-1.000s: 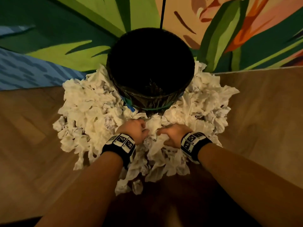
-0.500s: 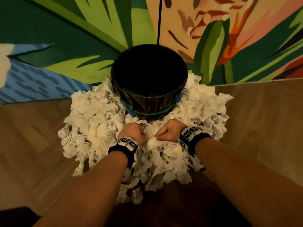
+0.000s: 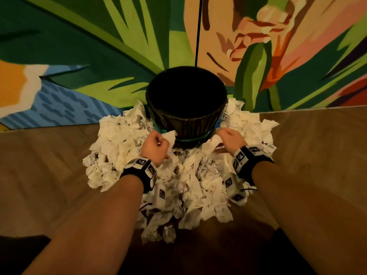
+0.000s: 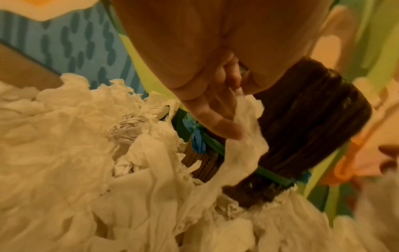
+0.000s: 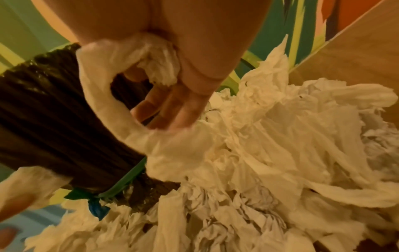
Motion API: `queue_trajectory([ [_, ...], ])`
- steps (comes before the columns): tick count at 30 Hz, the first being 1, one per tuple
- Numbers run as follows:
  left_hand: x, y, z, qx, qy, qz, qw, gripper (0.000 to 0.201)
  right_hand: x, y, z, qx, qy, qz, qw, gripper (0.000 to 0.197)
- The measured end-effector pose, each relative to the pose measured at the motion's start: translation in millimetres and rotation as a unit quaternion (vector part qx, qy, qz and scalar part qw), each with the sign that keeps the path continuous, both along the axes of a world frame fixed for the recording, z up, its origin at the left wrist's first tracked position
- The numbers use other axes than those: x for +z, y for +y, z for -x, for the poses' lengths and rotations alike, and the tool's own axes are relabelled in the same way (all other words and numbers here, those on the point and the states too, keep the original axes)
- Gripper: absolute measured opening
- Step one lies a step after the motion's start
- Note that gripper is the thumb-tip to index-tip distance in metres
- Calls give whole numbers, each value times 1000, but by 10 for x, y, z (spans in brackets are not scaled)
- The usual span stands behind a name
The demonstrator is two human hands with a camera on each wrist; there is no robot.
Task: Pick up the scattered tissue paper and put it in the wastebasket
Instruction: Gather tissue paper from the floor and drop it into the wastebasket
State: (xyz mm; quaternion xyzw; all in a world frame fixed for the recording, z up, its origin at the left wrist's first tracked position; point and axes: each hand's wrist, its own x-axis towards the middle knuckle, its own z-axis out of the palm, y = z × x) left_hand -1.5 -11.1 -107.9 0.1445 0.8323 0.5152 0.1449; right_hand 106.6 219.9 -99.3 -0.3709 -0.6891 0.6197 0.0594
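Left hand (image 3: 155,148) pinched tissue strip (image 4: 244,136); right hand (image 3: 230,138) clutched tissue wad (image 5: 159,68). Best: lift both high, drop inside wastebasket (image 3: 186,118), not outside.

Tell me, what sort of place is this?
Probably an indoor room, perhaps a home or studio: a brown wooden plank floor, a wall painted with a bright leaf-and-flower mural, and a dark round wastebasket ringed by crumpled white tissue paper.

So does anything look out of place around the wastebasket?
Yes. Crumpled tissue paper is heaped on the floor all around the wastebasket rather than inside it. Each hand, left hand and right hand, grips a piece.
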Motion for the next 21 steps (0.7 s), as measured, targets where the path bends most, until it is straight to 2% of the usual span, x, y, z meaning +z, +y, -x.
queue_trajectory([
  [2,60,-29,2,27,-15,-29,999,26,37,-26,-28,11,9,-12,1000,43],
  [5,81,-57,0,55,7,-15,998,23,23,-80,-69,17,24,-2,1000,20],
  [7,24,-67,-19,58,-22,-27,998,17,-1,-123,-71,19,24,-12,999,12],
  [9,-67,-108,-48,33,-21,4,999,13,-56,-158,-59,68,-26,-118,990,15],
  [11,-194,-169,-70,-19,25,88,996,11,-120,-218,-70,163,-86,-251,950,15],
  [12,-253,-195,-68,-41,39,126,990,7,-158,-261,-73,225,-113,-287,924,13],
  [13,-295,-218,-67,-60,47,157,985,3,-196,-311,-76,289,-144,-310,894,13],
  [15,-368,-255,-52,-85,68,215,970,15,-281,-419,-73,393,-203,-335,832,29],
  [18,-407,-267,-55,-89,88,250,960,20,-408,-539,-42,474,-241,-371,761,53],
  [21,-444,-205,-90,-106,81,307,942,36,-506,-609,-25,509,-264,-423,702,53],
])
